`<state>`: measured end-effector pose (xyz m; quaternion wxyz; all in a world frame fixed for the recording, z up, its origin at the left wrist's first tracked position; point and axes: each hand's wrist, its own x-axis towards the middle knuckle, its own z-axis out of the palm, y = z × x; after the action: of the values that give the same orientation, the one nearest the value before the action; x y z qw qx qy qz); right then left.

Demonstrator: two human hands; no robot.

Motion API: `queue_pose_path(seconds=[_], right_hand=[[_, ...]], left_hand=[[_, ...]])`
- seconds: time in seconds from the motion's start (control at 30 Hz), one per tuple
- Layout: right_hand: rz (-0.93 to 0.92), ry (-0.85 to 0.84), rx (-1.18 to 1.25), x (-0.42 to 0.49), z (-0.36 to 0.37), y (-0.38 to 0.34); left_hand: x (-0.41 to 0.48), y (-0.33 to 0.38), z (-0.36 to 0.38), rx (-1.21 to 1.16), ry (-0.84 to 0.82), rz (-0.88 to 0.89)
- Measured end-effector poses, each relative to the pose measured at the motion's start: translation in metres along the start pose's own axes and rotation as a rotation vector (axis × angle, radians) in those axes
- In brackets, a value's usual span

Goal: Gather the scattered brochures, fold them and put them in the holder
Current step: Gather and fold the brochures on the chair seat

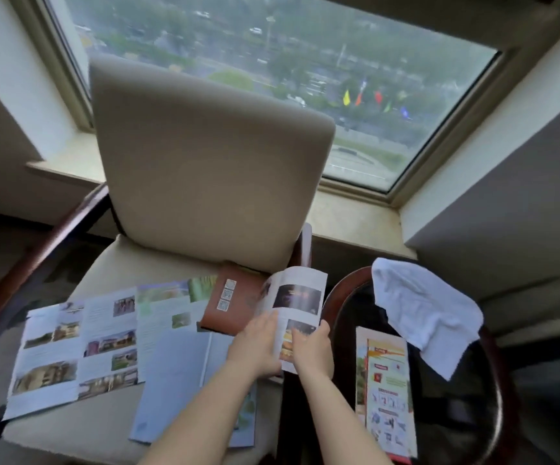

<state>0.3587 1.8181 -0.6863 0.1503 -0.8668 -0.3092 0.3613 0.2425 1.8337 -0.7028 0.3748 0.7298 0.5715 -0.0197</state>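
Observation:
Both hands are on a brown-backed brochure [238, 302] at the right edge of the chair seat. My left hand [258, 344] lies flat on its inner fold. My right hand [312, 350] grips the lifted photo panel [300, 297] by its lower right edge. An unfolded white brochure [77, 350] with building photos lies spread across the seat's left. A pale blue brochure [174, 374] lies under my left forearm, and a green-topped one [168, 307] sits behind it. Folded orange brochures [386, 397] lie on the round table to the right. No holder is visible.
The beige armchair [205, 169] with dark wooden arms faces me, backed by a windowsill and large window. A white towel [423, 310] is draped over the far rim of the dark round glass table [335, 297]. Grey walls stand on both sides.

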Motion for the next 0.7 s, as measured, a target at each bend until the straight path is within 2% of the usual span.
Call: queue_pose_path(seconds=[0.07, 0.13, 0.27, 0.37, 0.5, 0.63, 0.7], right_hand=[[-0.003, 0.025, -0.056, -0.003, 0.005, -0.004], [-0.015, 0.086, -0.093, -0.005, 0.009, -0.005], [-0.060, 0.237, -0.071, -0.008, 0.007, -0.013], [-0.109, 0.258, -0.039, -0.017, 0.003, -0.024], [-0.286, 0.203, -0.033, -0.045, 0.012, -0.047], [-0.424, -0.022, 0.079, -0.070, 0.024, -0.065], [-0.443, -0.179, 0.196, -0.072, 0.025, -0.070]], left_hand=[[0.009, 0.004, 0.001, 0.040, -0.053, 0.068], [0.014, 0.007, 0.005, -0.023, -0.113, 0.077], [0.021, 0.009, 0.004, -0.438, -0.027, -0.070], [0.026, 0.009, -0.012, -0.672, -0.056, -0.140], [0.027, 0.011, -0.042, -0.996, -0.121, -0.227], [0.019, -0.003, -0.075, -1.022, -0.039, -0.234], [0.014, -0.018, -0.092, -0.949, 0.032, -0.268]])
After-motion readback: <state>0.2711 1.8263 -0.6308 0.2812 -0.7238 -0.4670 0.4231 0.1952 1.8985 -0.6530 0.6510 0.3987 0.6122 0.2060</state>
